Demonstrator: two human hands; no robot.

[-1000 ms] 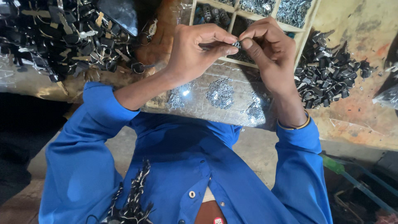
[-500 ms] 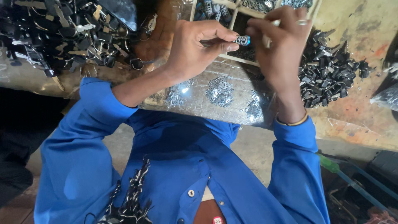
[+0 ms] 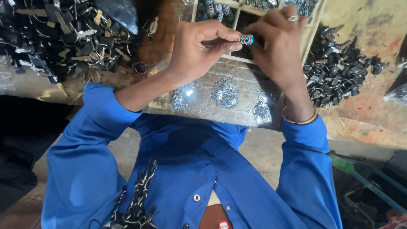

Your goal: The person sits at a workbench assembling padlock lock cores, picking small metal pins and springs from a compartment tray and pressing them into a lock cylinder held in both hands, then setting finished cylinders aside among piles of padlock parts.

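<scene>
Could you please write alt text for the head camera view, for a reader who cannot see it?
Both hands, left hand and right hand, pinch a small dark cylinder with a blue tip above a wooden divided tray of small metal parts. Blue sleeves frame the view, with black metal pieces heaped to the right.

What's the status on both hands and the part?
Left hand and right hand both pinching a small ribbed cylinder with a blue end. Held above the compartment tray. Nothing in the way.
</scene>
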